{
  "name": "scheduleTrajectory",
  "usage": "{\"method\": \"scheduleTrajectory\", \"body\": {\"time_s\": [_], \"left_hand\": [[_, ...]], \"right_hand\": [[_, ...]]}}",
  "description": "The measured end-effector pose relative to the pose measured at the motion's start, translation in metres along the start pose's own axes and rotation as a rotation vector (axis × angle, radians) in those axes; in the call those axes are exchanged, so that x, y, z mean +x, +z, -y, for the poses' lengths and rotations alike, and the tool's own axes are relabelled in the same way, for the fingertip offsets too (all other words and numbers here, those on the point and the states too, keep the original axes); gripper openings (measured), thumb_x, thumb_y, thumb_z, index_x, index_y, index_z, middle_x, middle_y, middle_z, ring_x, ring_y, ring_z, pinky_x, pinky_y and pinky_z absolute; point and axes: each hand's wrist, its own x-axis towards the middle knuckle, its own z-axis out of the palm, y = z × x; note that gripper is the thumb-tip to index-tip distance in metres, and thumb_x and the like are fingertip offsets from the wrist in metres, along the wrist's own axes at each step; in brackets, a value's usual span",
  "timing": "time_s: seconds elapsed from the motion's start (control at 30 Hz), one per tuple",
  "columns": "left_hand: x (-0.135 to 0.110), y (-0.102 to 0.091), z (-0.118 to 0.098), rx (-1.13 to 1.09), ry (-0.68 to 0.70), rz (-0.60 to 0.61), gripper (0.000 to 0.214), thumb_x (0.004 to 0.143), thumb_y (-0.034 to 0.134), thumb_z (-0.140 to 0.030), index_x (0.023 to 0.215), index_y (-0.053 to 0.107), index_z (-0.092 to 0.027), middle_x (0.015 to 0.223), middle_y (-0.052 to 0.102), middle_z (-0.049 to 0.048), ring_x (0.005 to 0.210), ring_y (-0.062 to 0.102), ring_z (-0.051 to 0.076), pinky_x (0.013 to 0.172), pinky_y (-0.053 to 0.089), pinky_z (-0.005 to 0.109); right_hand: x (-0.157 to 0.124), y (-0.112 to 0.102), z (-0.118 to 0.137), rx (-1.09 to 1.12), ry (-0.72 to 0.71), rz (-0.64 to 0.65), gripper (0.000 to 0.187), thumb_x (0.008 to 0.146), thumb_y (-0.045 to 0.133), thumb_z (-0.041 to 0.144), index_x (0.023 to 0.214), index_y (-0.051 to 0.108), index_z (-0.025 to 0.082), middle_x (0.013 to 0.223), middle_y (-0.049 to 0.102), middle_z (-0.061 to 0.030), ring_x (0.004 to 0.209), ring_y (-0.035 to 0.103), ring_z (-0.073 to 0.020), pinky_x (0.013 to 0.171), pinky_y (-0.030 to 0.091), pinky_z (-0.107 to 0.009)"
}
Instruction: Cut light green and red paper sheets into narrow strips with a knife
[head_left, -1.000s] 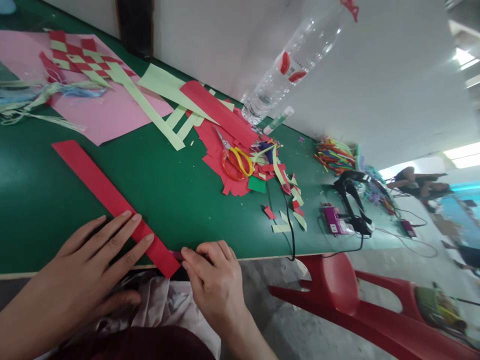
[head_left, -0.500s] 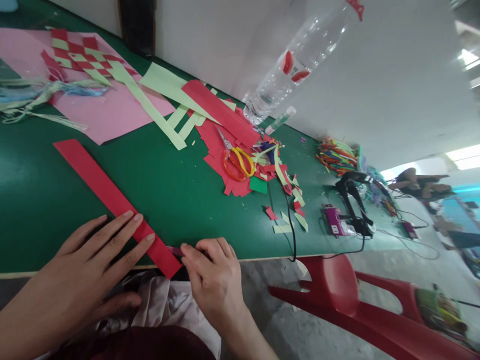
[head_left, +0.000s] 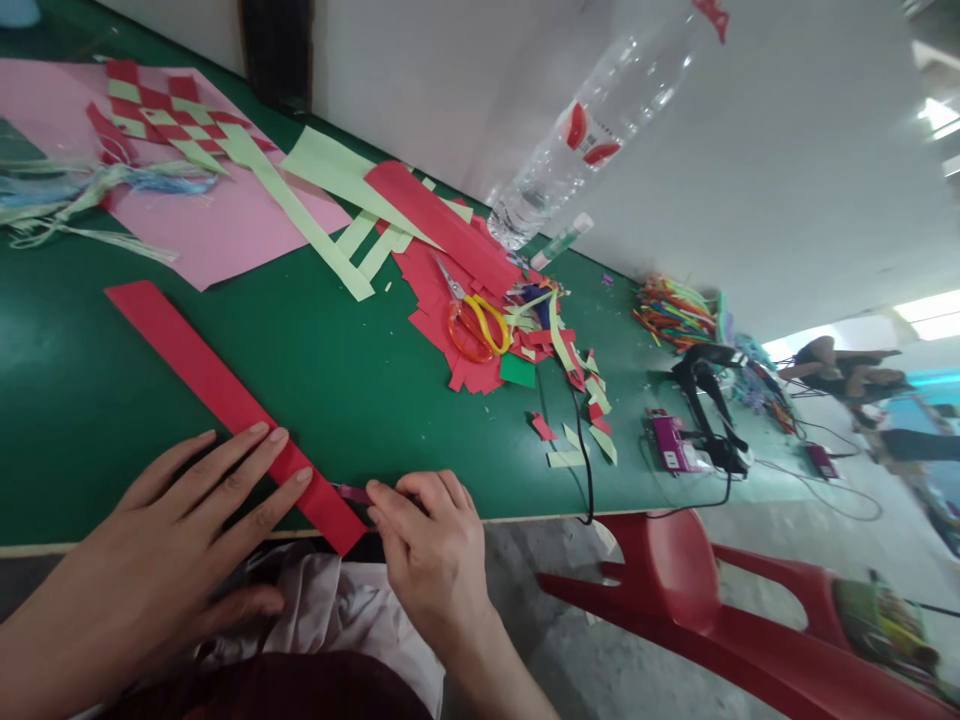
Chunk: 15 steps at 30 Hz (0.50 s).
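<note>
A folded red paper strip [head_left: 210,375] lies slantwise on the green table, its lower end reaching the front edge. My left hand [head_left: 195,520] is spread flat, with its fingertips pressing on the strip's lower half. Beside that lower end, my right hand [head_left: 435,550] is closed around a slim purple craft knife [head_left: 352,493]. The knife's thin tip touches or nearly touches the strip's right edge; most of its handle is hidden in the fingers.
Scissors [head_left: 480,315] with yellow and orange handles lie on red paper scraps [head_left: 427,320]. A plastic bottle [head_left: 585,130] and a glue stick [head_left: 561,242] stand near the wall. Woven paper strips [head_left: 161,110] rest on a pink sheet [head_left: 210,235]. A black cable [head_left: 581,440] hangs over the edge.
My right hand and the craft knife have shifted very slightly up and to the right along the strip's edge. The left hand stays pressed on the strip.
</note>
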Motion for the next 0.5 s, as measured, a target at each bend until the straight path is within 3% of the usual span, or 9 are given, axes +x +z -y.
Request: {"method": "scheduleTrajectory", "body": {"time_s": [0.23,0.5], "left_hand": [[0.0003,0.0003,0.0022,-0.005,0.002,0.006,0.081,0.091,0.054,-0.084,0.154,0.058,-0.032,0.176,0.043,0.0137,0.162,0.039,0.034,0.138,0.014,0.056],[0.004,-0.0029,-0.0025,0.004,-0.013,0.004,0.079,0.093,0.048,-0.084,0.143,0.068,-0.027,0.168,0.053,0.0177,0.156,0.047,0.036,0.137,0.016,0.056]], "right_hand": [[0.003,0.0016,0.0023,0.005,-0.013,0.023,0.018,0.107,0.066,0.022,0.114,0.082,0.026,0.091,0.073,-0.0025,0.083,0.065,-0.0208,0.074,0.048,-0.035],[0.0065,0.0038,-0.002,0.007,0.004,0.033,0.019,0.106,0.066,0.021,0.115,0.082,0.025,0.094,0.073,-0.004,0.083,0.065,-0.0207,0.076,0.051,-0.034]]}}
